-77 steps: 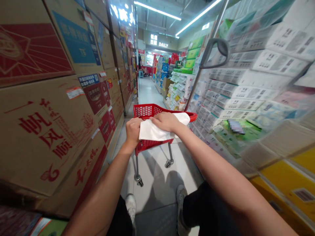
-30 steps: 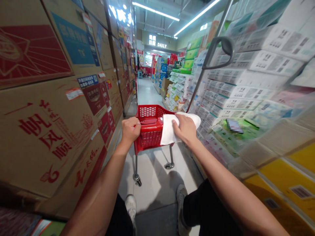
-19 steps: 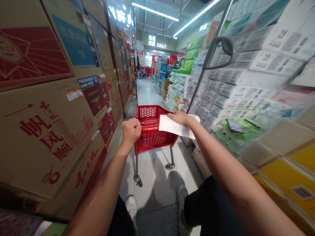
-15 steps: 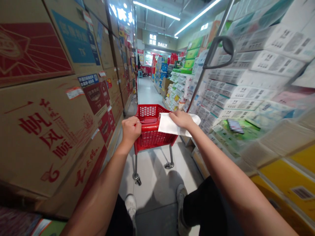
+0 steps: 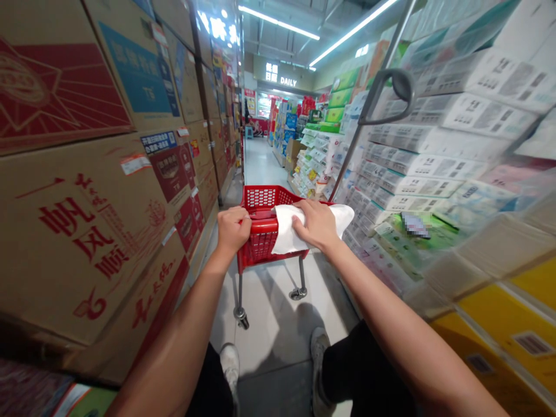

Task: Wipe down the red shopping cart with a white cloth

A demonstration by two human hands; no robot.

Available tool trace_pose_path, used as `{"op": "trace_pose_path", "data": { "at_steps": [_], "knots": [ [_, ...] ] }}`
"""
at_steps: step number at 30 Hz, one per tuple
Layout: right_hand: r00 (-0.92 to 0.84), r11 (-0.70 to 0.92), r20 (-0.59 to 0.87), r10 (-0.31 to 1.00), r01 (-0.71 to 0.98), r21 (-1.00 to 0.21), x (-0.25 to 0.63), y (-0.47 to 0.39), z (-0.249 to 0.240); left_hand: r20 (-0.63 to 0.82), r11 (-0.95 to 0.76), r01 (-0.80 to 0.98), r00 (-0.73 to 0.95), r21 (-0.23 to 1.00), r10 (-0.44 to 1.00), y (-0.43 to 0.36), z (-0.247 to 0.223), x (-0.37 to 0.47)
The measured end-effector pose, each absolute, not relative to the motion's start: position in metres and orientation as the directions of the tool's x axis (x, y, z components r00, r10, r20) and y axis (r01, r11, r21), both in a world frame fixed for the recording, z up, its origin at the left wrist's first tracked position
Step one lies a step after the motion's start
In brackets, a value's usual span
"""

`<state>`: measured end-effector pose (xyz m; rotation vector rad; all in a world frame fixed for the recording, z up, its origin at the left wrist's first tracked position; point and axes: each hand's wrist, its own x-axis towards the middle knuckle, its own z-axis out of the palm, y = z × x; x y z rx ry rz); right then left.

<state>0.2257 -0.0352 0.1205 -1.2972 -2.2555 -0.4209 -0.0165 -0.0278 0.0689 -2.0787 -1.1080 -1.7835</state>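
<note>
A red shopping cart (image 5: 260, 243) stands in front of me on the pale floor. My left hand (image 5: 233, 229) is closed round the left end of its handle bar. A white cloth (image 5: 286, 229) is draped over the right part of the bar and hangs down its near side. My right hand (image 5: 317, 223) lies on the cloth, its fingers bent over the bar and its thumb apart, pressing the cloth there. The bar under that hand is hidden.
Stacked cardboard boxes (image 5: 87, 231) line the left side. Packs of paper goods (image 5: 425, 168) and yellow boxes (image 5: 512, 324) are piled on the right. A metal pole with a grey loop handle (image 5: 391, 98) leans at the right. An aisle (image 5: 259, 159) runs ahead.
My right hand has shifted slightly left and down, and its thumb now shows. The cloth has moved a little left and folds down over the bar's front.
</note>
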Motion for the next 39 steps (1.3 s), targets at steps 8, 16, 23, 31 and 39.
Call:
{"op": "trace_pose_path", "data": {
  "at_steps": [8,16,23,31,39],
  "knots": [
    [-0.399,0.398,-0.039,0.916,0.917,-0.014,0.194,0.016,0.166,0.924,-0.708,0.642,-0.001,0.293,0.381,-0.039,0.07,-0.006],
    [-0.336,0.361,0.313,0.888,0.932,-0.022,0.191,-0.021,0.147,0.933,-0.684,0.66,-0.073,0.311,0.353,-0.034,0.067,-0.009],
    [-0.272,0.4,0.66,0.7,0.915,-0.048,0.195,-0.058,0.107,0.924,-0.671,0.666,-0.072,0.325,0.375,-0.034,0.065,-0.005],
    [-0.317,0.335,0.294,0.902,0.942,-0.012,0.195,-0.02,0.147,0.914,-0.667,0.676,-0.023,0.313,0.405,-0.037,0.066,-0.003],
    [-0.362,0.382,0.309,0.88,0.924,-0.005,0.187,-0.023,0.144,0.922,-0.683,0.659,-0.041,0.316,0.386,-0.031,0.064,-0.011]
  ]
}}
